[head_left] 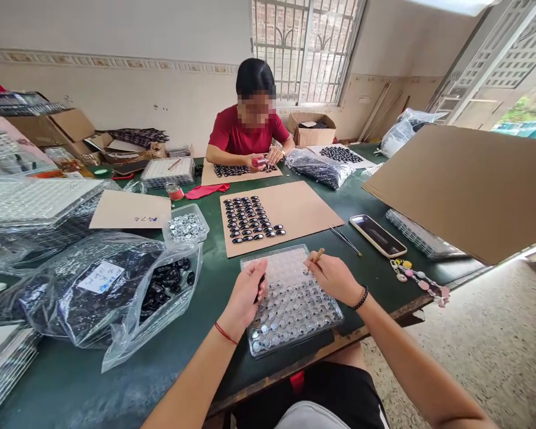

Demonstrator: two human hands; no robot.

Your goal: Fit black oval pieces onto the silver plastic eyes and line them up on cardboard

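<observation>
Green cloth is covering the tabletop (366,196) we are sitting at, under a barred window in a tiled room. We are working over a clear plastic blister tray (295,304) at the near edge, its pockets filled with small shiny round pieces. Our left hand (245,292) is curled around something small and dark, pinched between thumb and fingers just above the tray's left side. Our right hand (333,274) is gripping a thin wooden stick (318,255), tip pointing toward the tray's far edge.

Just beyond the tray, a cardboard sheet (304,208) is carrying rows of dark oval stones (250,219) on its left half. To the left, an open plastic bag of dark stones (167,280) is lying near a small tub of silvery pieces (186,226). A phone (377,235) is resting to the right.

To do this well, we judge that we should be keeping the left hand low and steady over the tray, guiding the stick with a light touch so neighbouring pockets are not disturbed.

Across the tabletop, another person in a red shirt (245,134) is handling similar pieces.
</observation>
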